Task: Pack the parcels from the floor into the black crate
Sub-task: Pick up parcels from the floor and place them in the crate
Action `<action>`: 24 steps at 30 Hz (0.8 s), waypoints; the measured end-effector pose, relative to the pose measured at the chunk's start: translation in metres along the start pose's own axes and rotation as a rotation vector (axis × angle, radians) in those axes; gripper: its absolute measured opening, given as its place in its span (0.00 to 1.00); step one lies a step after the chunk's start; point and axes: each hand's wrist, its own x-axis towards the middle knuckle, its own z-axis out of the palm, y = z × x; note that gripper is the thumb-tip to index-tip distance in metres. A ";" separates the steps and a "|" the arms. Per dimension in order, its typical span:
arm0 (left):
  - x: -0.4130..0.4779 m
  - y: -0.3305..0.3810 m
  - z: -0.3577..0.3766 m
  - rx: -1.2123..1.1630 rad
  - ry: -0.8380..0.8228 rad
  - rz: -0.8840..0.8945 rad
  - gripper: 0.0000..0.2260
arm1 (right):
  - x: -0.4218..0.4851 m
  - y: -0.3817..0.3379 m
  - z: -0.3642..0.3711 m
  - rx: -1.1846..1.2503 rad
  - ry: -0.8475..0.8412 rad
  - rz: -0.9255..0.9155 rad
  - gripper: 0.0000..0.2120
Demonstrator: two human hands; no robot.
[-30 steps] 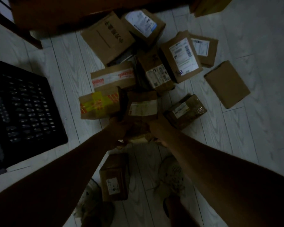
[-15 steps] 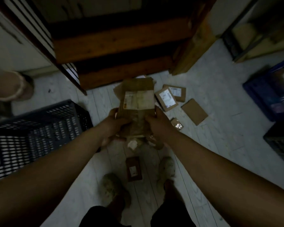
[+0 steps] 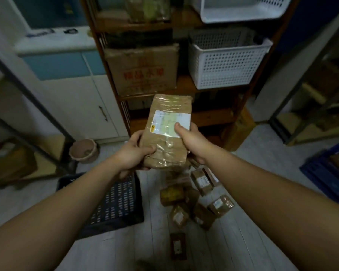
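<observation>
While both hands hold it up, the parcel is in the air in front of the shelf. Left hand grips its bottom corner, right hand its side. I think it goes down next into the crate, low on the left. More parcels wait on the floor.

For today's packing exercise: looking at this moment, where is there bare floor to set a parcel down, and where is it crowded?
Bare floor runs between the black crate and the loose parcels; more lies open right of the parcels toward the blue crate. The parcel cluster itself is crowded. Both hands, left hand and right hand, grip the held parcel.
</observation>
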 end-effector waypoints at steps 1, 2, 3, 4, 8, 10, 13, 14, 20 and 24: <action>-0.012 0.006 -0.003 0.014 -0.004 0.007 0.22 | -0.006 -0.008 0.002 0.016 0.019 -0.015 0.28; -0.022 0.011 -0.007 0.019 0.003 0.009 0.21 | -0.011 -0.016 0.006 0.033 0.040 -0.036 0.28; -0.031 0.016 -0.012 0.003 0.015 0.003 0.20 | -0.017 -0.023 0.011 0.045 0.058 -0.056 0.28; -0.040 0.020 -0.017 -0.031 0.020 -0.006 0.19 | -0.022 -0.029 0.018 0.060 0.073 -0.072 0.27; -0.063 0.034 -0.054 -0.120 0.052 0.035 0.21 | -0.040 -0.050 0.063 0.071 0.062 -0.102 0.31; -0.071 0.039 -0.087 -0.126 0.073 0.051 0.25 | -0.046 -0.061 0.088 0.077 0.045 -0.118 0.36; -0.082 0.039 -0.154 -0.079 0.083 0.042 0.27 | -0.048 -0.077 0.126 0.139 0.068 -0.167 0.40; -0.088 0.038 -0.177 -0.053 0.060 0.033 0.27 | -0.048 -0.081 0.141 0.157 0.068 -0.153 0.39; -0.107 0.020 -0.280 -0.122 0.290 0.052 0.28 | -0.046 -0.071 0.250 0.387 0.086 -0.021 0.22; -0.104 -0.004 -0.308 -0.105 0.234 -0.081 0.18 | -0.035 -0.051 0.302 0.449 0.121 0.014 0.26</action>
